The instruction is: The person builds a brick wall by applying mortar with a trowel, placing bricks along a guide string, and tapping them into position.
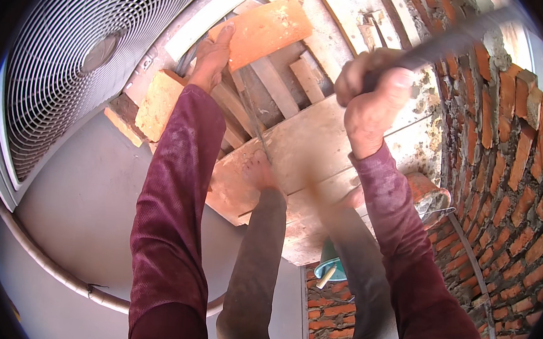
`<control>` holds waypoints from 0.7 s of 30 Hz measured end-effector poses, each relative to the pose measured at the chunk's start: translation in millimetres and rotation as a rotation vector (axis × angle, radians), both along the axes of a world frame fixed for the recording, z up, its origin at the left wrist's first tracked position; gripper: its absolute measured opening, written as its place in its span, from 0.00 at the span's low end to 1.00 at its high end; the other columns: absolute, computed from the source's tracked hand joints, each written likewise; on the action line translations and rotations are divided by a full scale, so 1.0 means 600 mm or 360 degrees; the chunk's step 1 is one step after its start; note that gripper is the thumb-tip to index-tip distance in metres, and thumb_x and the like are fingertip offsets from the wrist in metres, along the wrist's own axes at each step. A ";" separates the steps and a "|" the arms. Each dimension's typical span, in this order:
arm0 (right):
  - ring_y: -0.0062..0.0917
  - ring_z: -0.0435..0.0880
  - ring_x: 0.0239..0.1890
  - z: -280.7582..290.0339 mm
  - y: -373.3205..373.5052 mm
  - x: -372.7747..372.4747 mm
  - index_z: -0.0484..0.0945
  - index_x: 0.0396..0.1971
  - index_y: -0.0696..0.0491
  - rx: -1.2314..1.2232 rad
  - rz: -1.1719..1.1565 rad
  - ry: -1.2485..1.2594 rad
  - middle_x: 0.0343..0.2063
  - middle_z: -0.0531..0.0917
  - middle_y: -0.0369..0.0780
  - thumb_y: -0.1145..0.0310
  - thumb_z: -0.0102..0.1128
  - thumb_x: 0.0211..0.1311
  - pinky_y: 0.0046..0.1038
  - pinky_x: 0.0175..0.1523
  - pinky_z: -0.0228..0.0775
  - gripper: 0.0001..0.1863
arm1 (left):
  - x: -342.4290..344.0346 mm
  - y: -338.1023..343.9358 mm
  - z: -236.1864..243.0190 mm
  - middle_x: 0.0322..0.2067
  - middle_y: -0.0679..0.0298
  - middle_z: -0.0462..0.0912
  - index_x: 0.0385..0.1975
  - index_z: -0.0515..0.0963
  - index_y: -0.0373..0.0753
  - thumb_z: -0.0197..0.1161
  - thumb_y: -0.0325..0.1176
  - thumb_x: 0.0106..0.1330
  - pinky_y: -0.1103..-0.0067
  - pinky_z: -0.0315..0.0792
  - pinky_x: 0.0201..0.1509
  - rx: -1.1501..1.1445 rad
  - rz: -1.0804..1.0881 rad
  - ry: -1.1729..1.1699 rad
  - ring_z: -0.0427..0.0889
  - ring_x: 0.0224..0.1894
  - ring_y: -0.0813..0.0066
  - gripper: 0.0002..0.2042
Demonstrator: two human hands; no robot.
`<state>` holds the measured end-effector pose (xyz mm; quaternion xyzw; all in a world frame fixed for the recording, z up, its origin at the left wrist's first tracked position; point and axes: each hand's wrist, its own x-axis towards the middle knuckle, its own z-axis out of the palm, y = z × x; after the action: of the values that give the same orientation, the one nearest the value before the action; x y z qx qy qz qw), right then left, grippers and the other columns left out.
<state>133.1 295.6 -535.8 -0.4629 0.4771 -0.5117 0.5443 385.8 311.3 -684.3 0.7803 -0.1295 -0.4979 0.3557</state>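
My left hand [210,62] grips the near left end of a flat orange brick [269,27], raised over a rack of wooden slats [270,84] near the top centre. Beside that wrist lie more orange brick pieces [153,108]. My right hand [377,101] is closed on the handle of a long dark tool [457,32], which is held up and angled to the upper right; it is blurred, so I cannot make out its exact kind. My bare feet [259,172] rest on pale, dusty boards [305,140] below both hands.
A large white fan grille [58,73] fills the upper left, with a pale hose [69,272] below it. A rough brick wall [521,206] runs down the right. A bucket [427,196] stands by my right forearm, and a teal container [334,268] sits lower down near my leg.
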 end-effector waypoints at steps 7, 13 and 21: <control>0.32 0.72 0.17 -0.166 0.118 -0.036 0.74 0.29 0.59 0.0432 0.0682 0.1192 0.13 0.70 0.42 0.51 0.47 0.72 0.36 0.26 0.64 0.24 | 0.017 0.021 0.006 0.43 0.56 0.83 0.49 0.77 0.29 0.65 0.53 0.62 0.76 0.72 0.50 0.0240 -0.0210 -0.0306 0.80 0.48 0.71 0.29; 0.20 0.64 0.20 -0.117 0.093 -0.100 0.72 0.24 0.58 0.0517 0.0512 0.0886 0.14 0.65 0.36 0.49 0.47 0.73 0.30 0.27 0.61 0.26 | 0.023 0.142 0.040 0.51 0.60 0.79 0.57 0.71 0.34 0.60 0.49 0.68 0.75 0.76 0.51 -0.0129 0.0409 0.0465 0.79 0.51 0.74 0.26; 0.38 0.80 0.22 -0.229 0.007 -0.083 0.75 0.43 0.66 0.1338 0.0462 0.1397 0.22 0.80 0.49 0.39 0.50 0.66 0.35 0.30 0.74 0.37 | -0.049 0.420 0.107 0.52 0.64 0.78 0.56 0.71 0.39 0.64 0.39 0.67 0.71 0.81 0.47 -0.0171 0.1032 0.0708 0.82 0.49 0.71 0.21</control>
<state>83.6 299.7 -673.5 -0.4362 0.7491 0.0370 0.4972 356.7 563.1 -620.3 0.6342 0.1780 -0.5091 0.5540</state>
